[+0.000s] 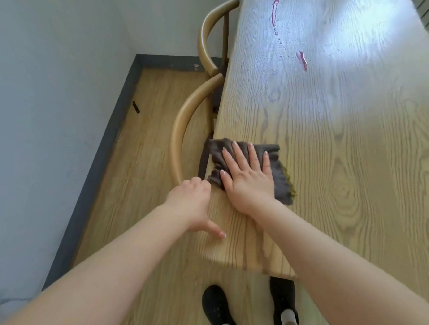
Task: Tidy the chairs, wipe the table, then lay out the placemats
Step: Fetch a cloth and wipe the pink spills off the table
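A long wooden table (344, 148) fills the right side of the view. My right hand (247, 173) lies flat, fingers spread, pressing a dark grey cloth (281, 185) onto the table near its left edge. My left hand (194, 203) grips the table's left edge beside the cloth, fingers curled under and thumb on top. Two red smears (302, 60) (274, 10) with wet streaks mark the far part of the tabletop. Two wooden chairs, near (182, 134) and far (209, 32), stand tucked against the table's left side.
A grey wall (52, 81) with a dark skirting board (106, 143) runs along the left, leaving a narrow strip of wooden floor (145, 144). My feet in black shoes (217, 307) stand at the table's near end.
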